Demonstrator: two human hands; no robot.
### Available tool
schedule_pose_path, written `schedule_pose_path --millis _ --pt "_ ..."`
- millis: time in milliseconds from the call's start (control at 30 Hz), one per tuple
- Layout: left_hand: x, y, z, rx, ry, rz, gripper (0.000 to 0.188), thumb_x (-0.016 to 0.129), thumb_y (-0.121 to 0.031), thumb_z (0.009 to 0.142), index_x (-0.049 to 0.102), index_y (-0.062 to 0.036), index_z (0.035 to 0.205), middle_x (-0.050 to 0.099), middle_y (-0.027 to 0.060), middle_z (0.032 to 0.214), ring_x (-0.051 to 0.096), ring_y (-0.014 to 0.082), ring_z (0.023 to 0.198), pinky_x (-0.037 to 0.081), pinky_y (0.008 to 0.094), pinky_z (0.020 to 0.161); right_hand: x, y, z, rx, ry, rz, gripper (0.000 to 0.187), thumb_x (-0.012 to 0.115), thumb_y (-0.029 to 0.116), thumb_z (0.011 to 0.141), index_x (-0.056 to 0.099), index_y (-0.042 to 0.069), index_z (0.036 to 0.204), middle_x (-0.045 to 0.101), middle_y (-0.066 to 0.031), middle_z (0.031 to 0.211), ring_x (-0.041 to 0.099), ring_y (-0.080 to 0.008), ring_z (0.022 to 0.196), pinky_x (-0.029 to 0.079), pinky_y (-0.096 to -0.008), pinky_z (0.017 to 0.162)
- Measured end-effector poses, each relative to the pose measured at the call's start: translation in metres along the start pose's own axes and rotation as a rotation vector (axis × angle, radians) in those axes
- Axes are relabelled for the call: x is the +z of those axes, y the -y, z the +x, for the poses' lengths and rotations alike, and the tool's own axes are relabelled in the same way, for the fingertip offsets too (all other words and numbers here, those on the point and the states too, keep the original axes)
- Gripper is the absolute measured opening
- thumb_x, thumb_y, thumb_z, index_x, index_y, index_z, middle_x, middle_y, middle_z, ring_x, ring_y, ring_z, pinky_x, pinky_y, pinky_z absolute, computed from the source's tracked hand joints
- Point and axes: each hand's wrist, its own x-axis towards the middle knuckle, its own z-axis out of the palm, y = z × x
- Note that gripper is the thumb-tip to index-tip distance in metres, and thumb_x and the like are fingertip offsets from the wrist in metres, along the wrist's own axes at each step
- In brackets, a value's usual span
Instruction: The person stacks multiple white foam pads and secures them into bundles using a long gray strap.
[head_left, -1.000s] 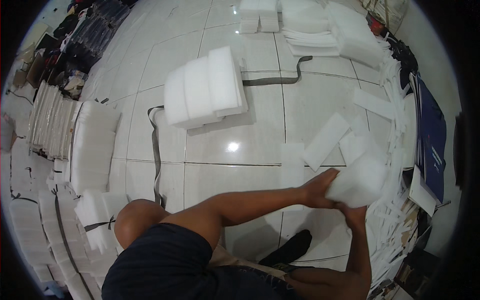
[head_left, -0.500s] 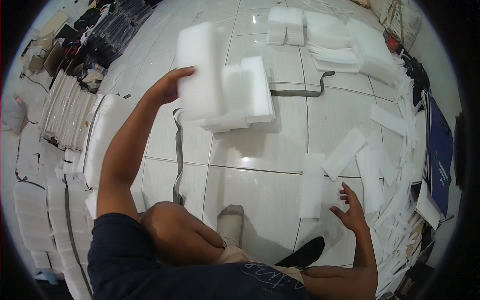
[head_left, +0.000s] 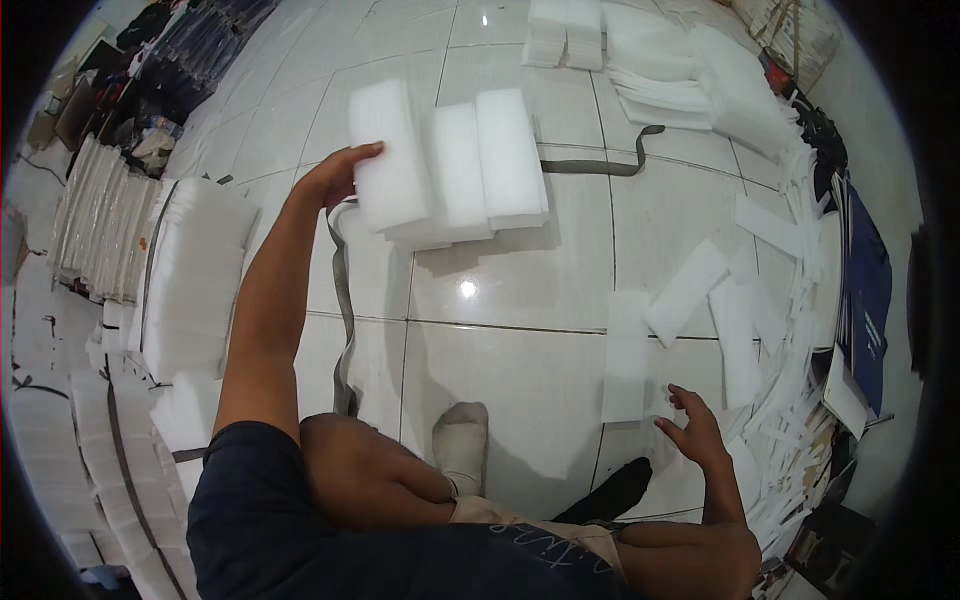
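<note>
My left hand [head_left: 342, 172] grips the left side of a stack of white foam sheets [head_left: 388, 165], with some fingers hidden behind it. The stack leans a little and stands against a middle foam stack [head_left: 458, 165]. A third foam stack [head_left: 510, 150] is on the right of the row. Under the row runs a dark grey strap, with one end [head_left: 344, 290] trailing toward my knee and the other end [head_left: 595, 167] out to the right. My right hand [head_left: 692, 430] hovers with fingers apart and holds nothing, near a loose white foam strip [head_left: 626, 350].
More loose foam strips [head_left: 688, 290] lie on the tiles at right, beside a heap of white offcuts [head_left: 790, 420]. Further foam stacks [head_left: 655, 55] stand at the far right. Strapped foam bundles [head_left: 195, 270] line the left. A dark blue board [head_left: 865, 290] leans at right.
My left hand has brought the foam stack down beside the other two, which now show more fully. My right hand stays low at the right, still empty. The view has shifted slightly.
</note>
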Motion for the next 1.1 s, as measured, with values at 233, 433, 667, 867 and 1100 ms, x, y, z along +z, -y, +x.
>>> schedule_pose_path --millis 233,433,667,867,1100 --pt "0.01 0.005 0.006 -0.081 -0.163 0.229 0.093 0.067 -0.061 0.077 0.041 0.0004 0.141 0.042 0.023 0.143 0.043 0.0342 0.132 0.033 0.0494 0.11 0.0 0.009 -0.006 0.036 -0.011 0.011 0.058 0.077 0.023 0.081 0.053 0.004 0.131 0.062 -0.0159 0.113 0.062 -0.0286 0.105 0.048 -0.038 0.091" --pt "0.016 0.017 0.014 0.024 -0.126 -0.065 0.079 0.059 -0.056 0.086 0.043 -0.0015 0.14 0.051 0.0204 0.136 0.052 0.034 0.124 0.038 0.0476 0.107 0.01 -0.025 -0.003 0.005 -0.073 0.036 0.058 0.076 0.026 0.082 0.053 0.004 0.131 0.06 -0.0176 0.118 0.059 -0.0299 0.111 0.047 -0.039 0.094" --pt "0.021 0.012 0.023 -0.017 -0.094 0.003 0.07 0.061 -0.049 0.086 0.048 -0.001 0.136 0.058 0.0176 0.129 0.057 0.0313 0.118 0.041 0.0412 0.105 0.047 0.005 0.019 -0.098 -0.011 -0.393 0.09 0.078 0.053 0.07 0.042 0.012 0.142 0.036 -0.0218 0.146 0.034 -0.038 0.136 0.034 -0.0474 0.108" --pt "0.015 0.012 0.026 -0.057 -0.081 0.003 0.072 0.059 -0.05 0.087 0.045 0.0002 0.138 0.056 0.0183 0.132 0.055 0.032 0.121 0.039 0.0418 0.107 0.054 0.007 0.048 0.035 -0.142 -0.324 0.088 0.074 0.061 0.07 0.047 0.009 0.136 0.047 -0.0198 0.132 0.045 -0.0363 0.124 0.041 -0.0465 0.097" --pt "-0.002 -0.005 0.001 0.126 -0.621 0.209 0.079 0.056 -0.055 0.09 0.036 -0.0016 0.145 0.053 0.0168 0.133 0.051 0.0276 0.123 0.04 0.04 0.104 -0.02 -0.089 0.083 0.3 -0.701 -0.411 0.079 0.076 0.044 0.074 0.043 0.005 0.135 0.05 -0.0151 0.128 0.051 -0.0311 0.115 0.042 -0.0462 0.093"
